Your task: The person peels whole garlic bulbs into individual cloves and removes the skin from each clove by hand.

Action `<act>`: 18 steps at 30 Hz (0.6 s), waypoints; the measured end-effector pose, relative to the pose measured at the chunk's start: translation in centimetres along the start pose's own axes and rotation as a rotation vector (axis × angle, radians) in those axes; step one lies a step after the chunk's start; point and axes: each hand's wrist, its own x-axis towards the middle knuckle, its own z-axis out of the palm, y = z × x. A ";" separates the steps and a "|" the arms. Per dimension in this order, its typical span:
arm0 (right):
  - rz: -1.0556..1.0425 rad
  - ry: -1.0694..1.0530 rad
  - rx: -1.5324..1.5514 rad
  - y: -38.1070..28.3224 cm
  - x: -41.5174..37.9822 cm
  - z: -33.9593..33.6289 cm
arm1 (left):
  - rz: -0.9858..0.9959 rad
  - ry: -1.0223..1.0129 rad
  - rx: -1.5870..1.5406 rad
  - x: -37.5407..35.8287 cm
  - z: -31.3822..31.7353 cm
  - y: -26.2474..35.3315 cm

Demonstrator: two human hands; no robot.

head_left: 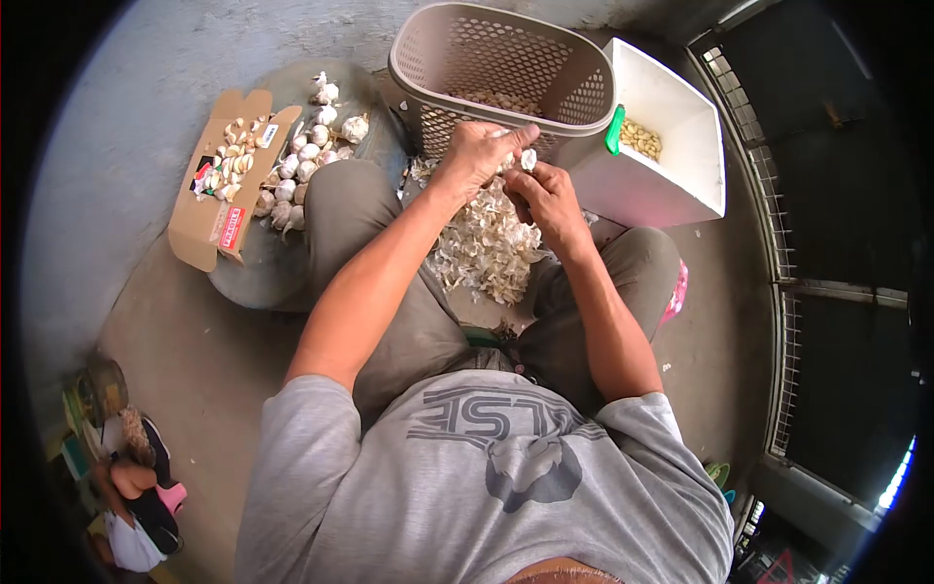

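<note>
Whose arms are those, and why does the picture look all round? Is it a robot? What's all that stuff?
No robot here, just a person with two bare hands. There is only one picture. Its camera is worn on the person's head, looking forward and down, so you see their own shirt and knees. The view looks curved, with dark corners.

The left hand and right hand meet around a small whitish piece, probably garlic. I can't tell which hand holds it.

Below them is a pile of papery skins. Beyond stands a basket with holes, beside a white box with pale cloves inside. At the left are garlic bulbs and a cardboard box with more cloves.
</note>
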 end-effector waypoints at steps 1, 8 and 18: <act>-0.012 -0.004 -0.038 -0.2 -0.4 -0.3 | -0.026 0.074 0.034 0.2 -0.4 0.0; -0.469 0.040 -0.851 2.2 -1.4 -2.9 | -0.072 0.085 -0.099 0.9 -2.4 1.9; -0.135 0.031 -0.374 0.6 0.7 -2.1 | -0.028 -0.128 0.093 0.6 0.9 -1.6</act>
